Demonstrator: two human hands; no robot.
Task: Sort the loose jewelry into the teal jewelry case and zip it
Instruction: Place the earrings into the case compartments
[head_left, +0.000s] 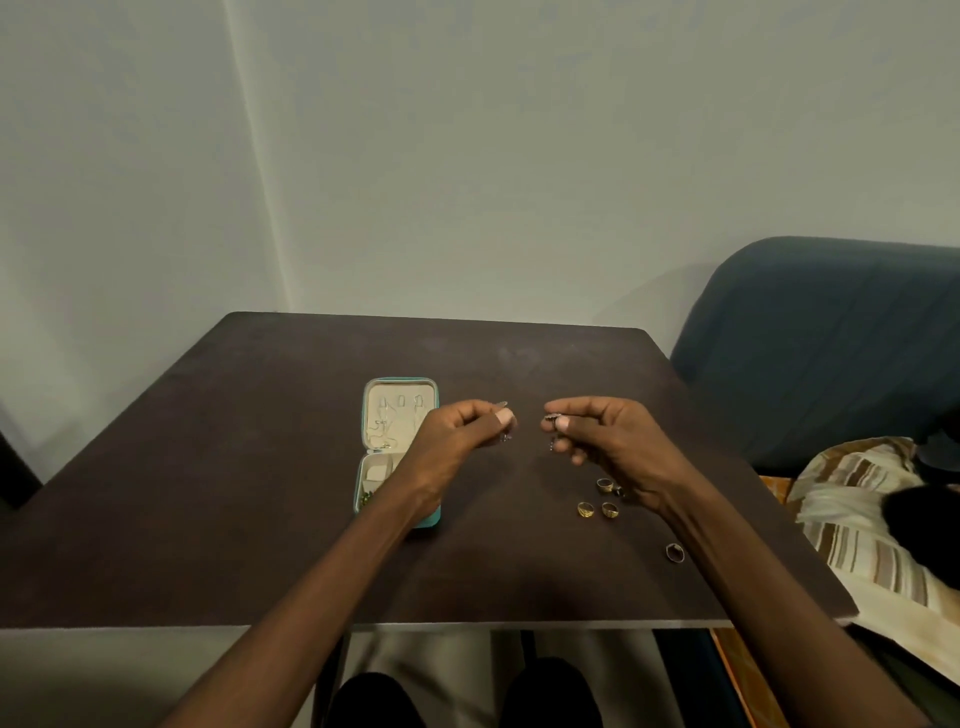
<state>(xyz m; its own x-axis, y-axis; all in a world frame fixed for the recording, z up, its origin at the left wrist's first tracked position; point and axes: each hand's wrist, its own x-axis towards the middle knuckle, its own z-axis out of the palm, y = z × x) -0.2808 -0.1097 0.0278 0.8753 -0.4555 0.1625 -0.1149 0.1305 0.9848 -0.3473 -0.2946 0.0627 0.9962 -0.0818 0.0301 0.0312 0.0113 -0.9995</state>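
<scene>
Both hands raised over table, each pinching a small piece of jewelry.

Left hand (462, 431) and right hand (597, 431): fingers curled, pinching tiny dangling items, too small to identify. Teal jewelry case (397, 452) lies open behind the left hand, its near right part hidden by the wrist. Rings (597, 501) lie loose under the right hand on the table (260, 467), one partly covered.

Case (397, 452) left of rings (597, 506)
</scene>
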